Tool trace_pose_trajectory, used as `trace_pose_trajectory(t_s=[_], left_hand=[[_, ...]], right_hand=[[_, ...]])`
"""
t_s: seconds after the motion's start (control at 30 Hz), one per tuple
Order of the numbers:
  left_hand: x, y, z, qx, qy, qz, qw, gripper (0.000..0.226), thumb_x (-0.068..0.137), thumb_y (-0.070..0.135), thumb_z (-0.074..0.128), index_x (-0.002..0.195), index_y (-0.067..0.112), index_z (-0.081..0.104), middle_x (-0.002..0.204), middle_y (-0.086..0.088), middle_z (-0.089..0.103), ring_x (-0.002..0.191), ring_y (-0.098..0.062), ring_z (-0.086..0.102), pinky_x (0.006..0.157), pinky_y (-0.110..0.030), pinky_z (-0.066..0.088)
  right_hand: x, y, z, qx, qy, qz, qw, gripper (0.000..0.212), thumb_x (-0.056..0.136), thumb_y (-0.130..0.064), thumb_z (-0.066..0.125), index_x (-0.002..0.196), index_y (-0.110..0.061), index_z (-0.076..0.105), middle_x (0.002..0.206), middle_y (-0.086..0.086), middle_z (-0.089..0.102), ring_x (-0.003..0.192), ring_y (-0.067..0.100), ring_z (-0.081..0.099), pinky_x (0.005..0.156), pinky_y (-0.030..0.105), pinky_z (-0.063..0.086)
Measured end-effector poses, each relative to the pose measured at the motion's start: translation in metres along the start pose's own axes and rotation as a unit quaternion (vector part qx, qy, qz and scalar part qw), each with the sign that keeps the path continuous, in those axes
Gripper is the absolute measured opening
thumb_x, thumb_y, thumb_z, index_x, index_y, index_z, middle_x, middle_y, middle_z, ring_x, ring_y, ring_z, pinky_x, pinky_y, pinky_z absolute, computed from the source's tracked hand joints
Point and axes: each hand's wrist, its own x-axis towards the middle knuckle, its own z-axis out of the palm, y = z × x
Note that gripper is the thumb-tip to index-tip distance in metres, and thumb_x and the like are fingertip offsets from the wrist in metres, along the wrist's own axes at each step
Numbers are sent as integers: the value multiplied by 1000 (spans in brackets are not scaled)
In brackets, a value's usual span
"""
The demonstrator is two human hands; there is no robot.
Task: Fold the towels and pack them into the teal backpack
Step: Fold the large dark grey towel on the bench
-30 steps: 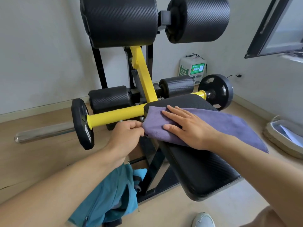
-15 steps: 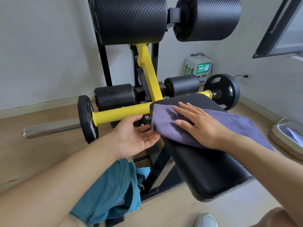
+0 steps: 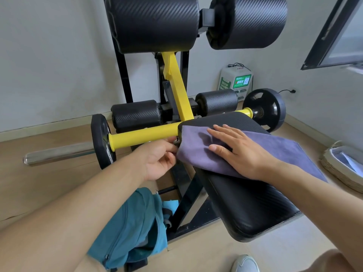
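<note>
Left hand [image 3: 159, 160] fingertips hidden behind towel [image 3: 196, 152] edge, grip unclear. Right forearm covers towel's near right part. Backpack [image 3: 133, 228] partly behind left arm. Basket [image 3: 341, 165], shoe [image 3: 245, 264], window [image 3: 337, 32] cut by frame.

Pale grey walls [image 3: 49, 61] above light wood floor [image 3: 39, 185]. Black-and-yellow gym machine [image 3: 176, 91] at 12 o'clock. Dark-framed window [image 3: 334, 32] at 2 o'clock. Woven basket [image 3: 341, 169] at 3 o'clock. Soft daylight.
</note>
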Motion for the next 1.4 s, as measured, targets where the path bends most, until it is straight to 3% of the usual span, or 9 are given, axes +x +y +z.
trace_pose_trajectory(t_s=[0.17,0.27,0.4,0.67,0.9,0.97,1.07,1.27,1.4], left_hand=[[6,7,-15,57,115,82,988,17,89,9,71,102,19,64,85,0,57,68,-10,55,62,-24,49],[8,-3,-13,168,63,28,983,44,81,49,79,113,21,65,108,-2,69,100,-19,65,85,-36,52],[12,-17,4,250,-30,-21,967,57,73,62,78,115,25,73,106,-1,79,105,-21,71,99,-42,52],[26,-9,22,175,18,17,984,26,88,38,77,101,17,67,75,-2,73,64,-15,65,45,-23,50],[33,-5,18,241,33,44,969,30,96,46,62,105,18,70,93,-5,77,80,-23,73,58,-31,53],[33,-3,17,273,28,57,960,35,93,52,63,94,19,71,78,-1,75,69,-20,71,55,-28,51],[36,4,18,284,28,80,955,42,83,50,77,104,14,76,98,-7,80,92,-28,75,71,-34,58],[40,18,20,300,-15,95,949,24,86,33,79,98,14,72,96,-11,68,81,-25,62,64,-28,50],[44,28,18,328,38,246,911,18,89,30,77,94,14,69,80,-10,69,70,-20,59,61,-30,46]], right_hand=[[1,-1,1,-19,-12,-4,1000,77,86,-77,25,155,-44,29,165,-17,21,155,6,7,126,34,12],[1,-2,0,-57,-29,-12,998,77,86,-80,25,157,-48,21,167,-19,12,155,7,0,127,36,6],[2,-1,-1,-91,-64,-10,994,78,87,-79,22,158,-47,12,168,-19,0,156,10,-7,127,36,-2],[5,15,-10,-119,-86,50,988,79,89,-79,17,159,-46,1,168,-16,-6,156,14,-11,127,40,-4],[-29,99,-46,-64,49,292,953,78,90,-80,31,152,-34,39,161,2,38,147,29,35,119,45,28],[-43,109,-53,2,48,356,933,77,89,-81,35,136,-25,59,145,10,56,131,33,51,108,43,38],[-56,105,-57,105,44,403,908,70,87,-79,45,101,-16,74,110,10,70,97,28,62,83,37,46],[-57,103,-70,213,151,353,899,20,77,-44,84,81,-25,79,84,-4,74,81,17,69,74,32,55],[-43,102,-77,251,265,280,888,27,72,-27,91,72,-20,65,72,1,67,66,18,58,62,29,47]])
